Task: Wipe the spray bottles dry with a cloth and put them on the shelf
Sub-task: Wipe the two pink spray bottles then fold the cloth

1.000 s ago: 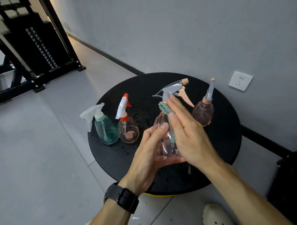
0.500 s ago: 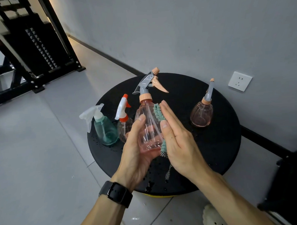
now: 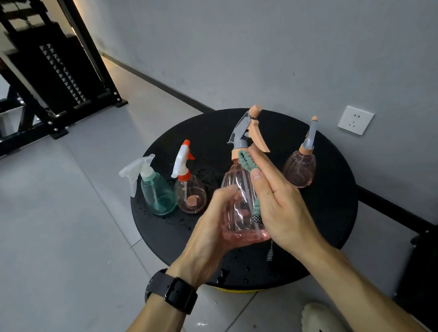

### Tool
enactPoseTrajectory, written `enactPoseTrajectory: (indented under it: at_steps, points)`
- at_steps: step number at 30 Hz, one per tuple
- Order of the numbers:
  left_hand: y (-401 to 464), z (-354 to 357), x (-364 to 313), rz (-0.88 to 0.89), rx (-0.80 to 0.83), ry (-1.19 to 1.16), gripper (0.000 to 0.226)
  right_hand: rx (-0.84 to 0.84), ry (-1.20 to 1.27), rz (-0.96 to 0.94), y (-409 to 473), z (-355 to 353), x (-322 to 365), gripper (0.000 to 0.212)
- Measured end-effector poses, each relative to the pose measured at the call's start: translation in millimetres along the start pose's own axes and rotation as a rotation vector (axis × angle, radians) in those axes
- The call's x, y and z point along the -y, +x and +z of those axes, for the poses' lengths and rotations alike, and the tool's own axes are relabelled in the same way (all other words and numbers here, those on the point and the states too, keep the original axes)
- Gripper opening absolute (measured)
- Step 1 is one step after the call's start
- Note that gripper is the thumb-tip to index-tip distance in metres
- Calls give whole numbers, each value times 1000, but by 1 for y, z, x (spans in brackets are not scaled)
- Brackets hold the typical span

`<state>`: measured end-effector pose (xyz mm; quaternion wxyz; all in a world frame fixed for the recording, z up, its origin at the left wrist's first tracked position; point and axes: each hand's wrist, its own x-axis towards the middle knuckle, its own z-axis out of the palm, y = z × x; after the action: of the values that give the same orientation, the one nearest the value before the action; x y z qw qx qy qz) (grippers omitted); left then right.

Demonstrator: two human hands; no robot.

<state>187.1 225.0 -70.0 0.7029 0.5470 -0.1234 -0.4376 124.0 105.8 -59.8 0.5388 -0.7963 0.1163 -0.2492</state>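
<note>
My left hand (image 3: 210,231) grips a clear pink spray bottle (image 3: 239,202) with a grey and peach trigger head, held upright above the round black table (image 3: 335,211). With straight fingers, my right hand (image 3: 279,200) presses a teal cloth (image 3: 245,159) flat against the bottle's right side and neck. Most of the cloth is hidden under my palm; a strand hangs below. On the table stand a teal bottle (image 3: 156,191) with a clear trigger, a small pink bottle (image 3: 189,192) with a white and orange trigger, and a round pink bottle (image 3: 299,167) with a thin grey nozzle.
Water drops lie on the table's front and left. A black metal shelf frame (image 3: 58,72) stands at the far left on the tiled floor. A grey wall with a socket (image 3: 356,119) runs behind the table. A pale shoe (image 3: 320,322) shows at the bottom.
The held bottle turned from lying tilted over the table to upright. My right hand with the cloth slid along its side toward the neck.
</note>
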Motion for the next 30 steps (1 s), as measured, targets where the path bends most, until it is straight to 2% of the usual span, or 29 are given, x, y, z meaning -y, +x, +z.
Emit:
enactPoseTrajectory:
  at_steps: [2, 6, 9, 11, 15, 22, 28, 30]
  points:
    - [1, 3, 3, 25, -52, -43, 50, -3, -2, 12, 1, 0, -2, 43]
    - [7, 5, 6, 83, -147, -89, 75, 0, 28, 29, -1, 3, -3, 44]
    - [8, 3, 1, 112, -192, -154, 82, 42, 95, 75, -4, 8, -2, 50]
    - [9, 0, -1, 134, -197, -207, 74, 55, 79, 61, -7, 12, 0, 49]
    - [12, -9, -10, 123, -148, -243, 45, 70, 26, 46, -13, 17, 5, 46]
    - [8, -5, -7, 74, -78, -33, 50, 25, -44, 28, -7, 12, 6, 46]
    - [5, 1, -3, -41, 26, 17, 54, -6, -82, 50, -1, -2, 6, 45]
    - [5, 1, -1, -45, 15, 32, 54, -1, -93, 54, 0, -4, 4, 45]
